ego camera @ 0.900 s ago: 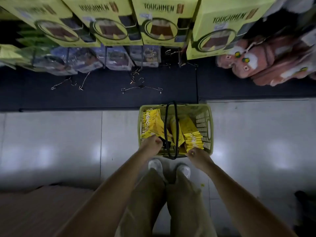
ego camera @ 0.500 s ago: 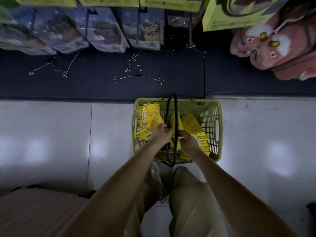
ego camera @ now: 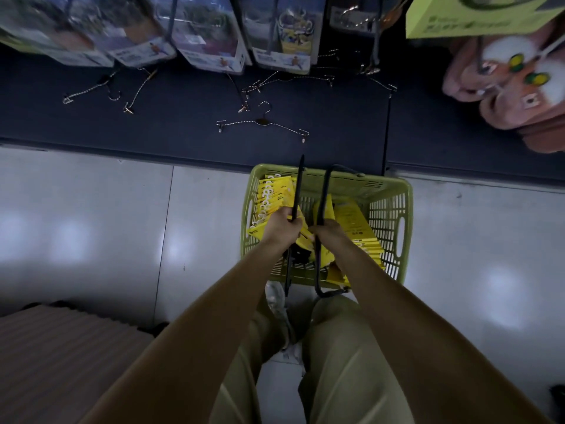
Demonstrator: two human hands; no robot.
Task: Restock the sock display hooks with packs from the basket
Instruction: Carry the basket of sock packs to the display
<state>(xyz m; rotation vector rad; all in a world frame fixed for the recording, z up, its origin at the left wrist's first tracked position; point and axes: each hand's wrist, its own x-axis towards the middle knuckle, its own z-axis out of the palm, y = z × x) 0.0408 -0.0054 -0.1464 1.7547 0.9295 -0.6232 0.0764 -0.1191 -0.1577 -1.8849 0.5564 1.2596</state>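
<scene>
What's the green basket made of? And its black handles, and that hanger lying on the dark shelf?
The basket looks like plastic. It is matte lime green and moulded in one piece, with a grid of slots in its walls. The handles are thin black loops, likely plastic or coated wire, but it's too dark to tell. The hanger is probably metal: it is thin wire with a shiny glint and small clips at both ends.

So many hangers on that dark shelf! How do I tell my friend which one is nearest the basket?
Find the green basket on the pale floor; the dark shelf runs just beyond it. The nearest hanger lies flat there by itself, a clip at each end, while other hangers lie farther back near the hanging packs.
</scene>
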